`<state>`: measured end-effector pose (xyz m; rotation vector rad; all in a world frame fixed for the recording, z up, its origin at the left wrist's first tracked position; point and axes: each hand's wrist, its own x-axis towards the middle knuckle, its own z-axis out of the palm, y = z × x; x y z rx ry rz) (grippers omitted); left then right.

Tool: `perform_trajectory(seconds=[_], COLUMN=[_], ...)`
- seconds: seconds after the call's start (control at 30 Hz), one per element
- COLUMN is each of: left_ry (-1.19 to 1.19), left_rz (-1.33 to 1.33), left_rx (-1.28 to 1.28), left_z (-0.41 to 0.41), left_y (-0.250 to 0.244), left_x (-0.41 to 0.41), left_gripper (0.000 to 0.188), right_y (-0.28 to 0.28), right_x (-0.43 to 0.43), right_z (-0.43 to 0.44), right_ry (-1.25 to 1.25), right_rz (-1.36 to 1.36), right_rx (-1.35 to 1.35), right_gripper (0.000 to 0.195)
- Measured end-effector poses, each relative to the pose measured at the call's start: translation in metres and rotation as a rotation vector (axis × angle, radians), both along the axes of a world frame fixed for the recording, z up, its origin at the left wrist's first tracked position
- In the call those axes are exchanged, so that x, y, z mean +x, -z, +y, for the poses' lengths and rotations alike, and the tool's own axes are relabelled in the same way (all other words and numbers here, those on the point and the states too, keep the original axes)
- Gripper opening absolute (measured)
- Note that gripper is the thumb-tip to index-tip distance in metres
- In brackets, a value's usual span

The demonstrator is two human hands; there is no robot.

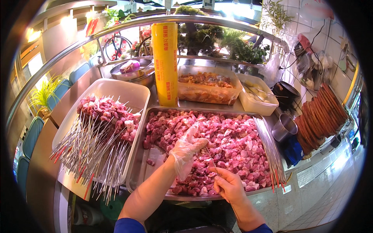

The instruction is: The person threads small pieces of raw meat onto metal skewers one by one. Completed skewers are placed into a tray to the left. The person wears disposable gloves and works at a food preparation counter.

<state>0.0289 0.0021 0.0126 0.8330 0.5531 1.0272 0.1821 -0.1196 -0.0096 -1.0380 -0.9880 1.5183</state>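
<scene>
A wide metal tray (135,167) heaped with raw pink meat chunks (236,142) lies before me. Over the middle of the heap, my left hand (188,150) wears a clear plastic glove, its fingers closed about a meat piece (210,144) at the upper end of a thin metal skewer (215,165). My right hand (230,185) is bare and pinches that skewer lower down, near the tray's front edge. The skewer's lower part runs back along my right wrist. Bare metal skewers (268,148), some with red ends, rest across the tray's right side.
A white plastic bin (137,96) at left holds many loaded skewers (107,112), handles jutting over its front rim. Behind stand a yellow film roll (164,64), a tub of marinated meat (207,94) and a smaller tub (262,106). A steel cup (285,127) stands right.
</scene>
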Motion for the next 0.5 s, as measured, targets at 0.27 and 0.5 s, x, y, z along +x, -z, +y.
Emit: perform_trajectory(seconds=[0.27,0.5], left_ry=[0.255,0.065], left_rz=[0.154,0.143], left_rx=[0.071,0.034], left_z=[-0.016,0.001], left_y=[0.0,0.006], left_x=[0.004,-0.005], left_gripper=[0.066,0.034], right_y=[-0.002,0.002], right_x=[0.0,0.001], right_z=[-0.001,-0.004], right_ry=[0.114,0.161], right_rz=[0.039,0.143], right_rx=[0.021,0.112], right_gripper=[0.029,0.029])
